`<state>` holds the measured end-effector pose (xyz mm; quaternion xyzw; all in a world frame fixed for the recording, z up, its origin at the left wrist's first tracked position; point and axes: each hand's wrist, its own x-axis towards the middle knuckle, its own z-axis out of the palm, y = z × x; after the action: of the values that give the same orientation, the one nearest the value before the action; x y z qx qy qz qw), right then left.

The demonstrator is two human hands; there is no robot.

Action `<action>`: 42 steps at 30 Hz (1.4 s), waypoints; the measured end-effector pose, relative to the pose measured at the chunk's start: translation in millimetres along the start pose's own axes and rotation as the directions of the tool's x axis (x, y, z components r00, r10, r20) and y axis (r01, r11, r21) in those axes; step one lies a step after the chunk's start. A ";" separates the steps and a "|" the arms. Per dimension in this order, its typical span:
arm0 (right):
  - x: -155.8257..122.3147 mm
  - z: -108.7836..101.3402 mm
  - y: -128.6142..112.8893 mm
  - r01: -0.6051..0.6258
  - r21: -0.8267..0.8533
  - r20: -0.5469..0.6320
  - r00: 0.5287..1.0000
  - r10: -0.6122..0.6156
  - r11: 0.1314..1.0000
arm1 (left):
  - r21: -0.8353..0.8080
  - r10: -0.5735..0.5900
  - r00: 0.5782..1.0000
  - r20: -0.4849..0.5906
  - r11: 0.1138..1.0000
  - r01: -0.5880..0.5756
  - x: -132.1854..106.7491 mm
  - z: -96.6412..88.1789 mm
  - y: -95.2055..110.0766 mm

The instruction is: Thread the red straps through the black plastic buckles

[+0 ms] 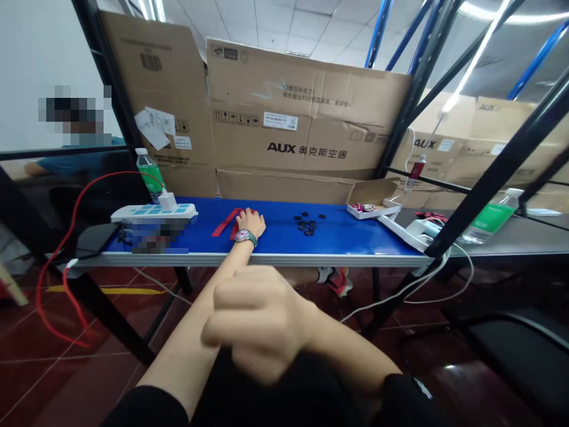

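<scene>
On the blue tabletop, my left hand (251,222), with a watch (242,236) at its wrist, rests over red fabric strips (226,223). Its fingers look a little apart and bent downward onto the strips. Close to the camera, my right hand (264,320) is held in front of my left forearm, off the table's front edge. Its fingers are curled into a fist and slightly blurred; anything inside is hidden. To the right of my left hand lies a loose group of small black plastic pieces (307,226).
A power strip (153,212) and a green-labelled bottle (149,172) stand left. A small open carton (372,209) and white cables (411,287) are right. Cardboard (302,118) walls the back. A person (84,154) sits at far left.
</scene>
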<state>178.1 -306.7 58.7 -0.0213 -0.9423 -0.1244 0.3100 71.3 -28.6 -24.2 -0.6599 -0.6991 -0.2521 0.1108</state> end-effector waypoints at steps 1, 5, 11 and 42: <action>-0.3 1.4 18.4 -0.081 0.031 -0.056 0.995 0.082 0.996 | 0.003 -0.004 1.000 0.005 1.000 0.004 0.3 -0.1 0.1; -36.7 8.8 116.3 -0.473 0.045 -0.125 0.871 0.475 0.880 | -0.004 0.028 0.998 0.050 1.000 -0.028 2.4 -0.4 -0.1; -135.8 -3.1 255.2 -0.969 -0.103 -0.337 0.248 0.908 0.226 | 0.037 0.054 0.998 0.043 0.998 -0.055 7.2 5.7 -1.8; -205.0 18.5 290.3 -0.928 -0.373 -0.103 0.049 0.993 0.008 | -0.099 0.327 0.945 0.004 0.941 -0.325 10.8 -5.7 5.7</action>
<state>366.9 -13.4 -12.2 -0.7239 -0.6562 -0.0368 0.2098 74.7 -22.1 -12.9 -0.7735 -0.5683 -0.2572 0.1116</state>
